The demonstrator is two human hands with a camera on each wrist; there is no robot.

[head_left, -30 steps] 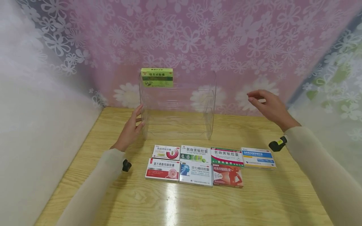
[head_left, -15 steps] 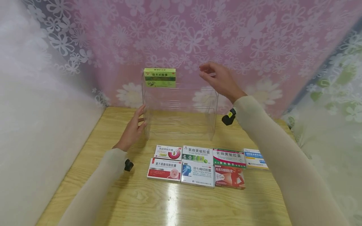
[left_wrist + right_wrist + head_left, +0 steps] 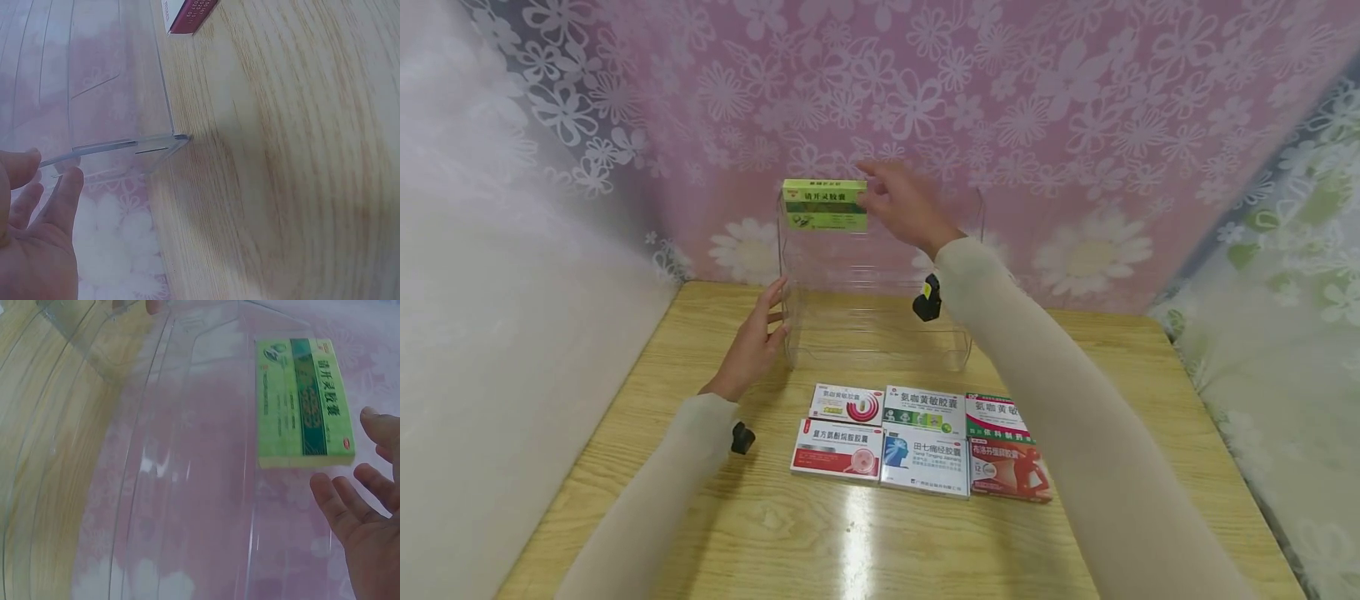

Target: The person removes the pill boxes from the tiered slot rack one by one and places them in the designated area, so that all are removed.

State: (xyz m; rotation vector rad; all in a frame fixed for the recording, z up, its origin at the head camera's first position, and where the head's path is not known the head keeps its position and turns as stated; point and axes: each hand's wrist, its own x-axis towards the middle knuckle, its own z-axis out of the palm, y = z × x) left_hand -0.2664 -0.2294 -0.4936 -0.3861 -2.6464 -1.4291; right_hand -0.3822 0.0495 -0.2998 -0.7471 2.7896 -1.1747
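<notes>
A clear plastic tiered display rack (image 3: 880, 342) stands upright on the table. My left hand (image 3: 748, 350) pinches its left side panel, whose edge runs between thumb and fingers in the left wrist view. A green medicine box (image 3: 824, 206) leans in the rack's top tier at the left end. My right hand (image 3: 906, 204) is at that box's right end, slightly blurred in the head view. In the right wrist view, the fingers (image 3: 353, 506) are spread beside the green box (image 3: 303, 403), with a small gap between them and it, and hold nothing.
Several medicine boxes lie flat in two rows before the rack, among them a white and red box (image 3: 837, 450), a white and blue box (image 3: 925, 462) and a red box (image 3: 1009, 469). My right forearm (image 3: 1060, 392) covers part of the right side. Flowered curtain (image 3: 1060, 125) hangs behind.
My right hand has swept left from beyond the rack's right side to the green box. My left hand has stayed on the rack's left side. The right forearm now hides the blue and white box.
</notes>
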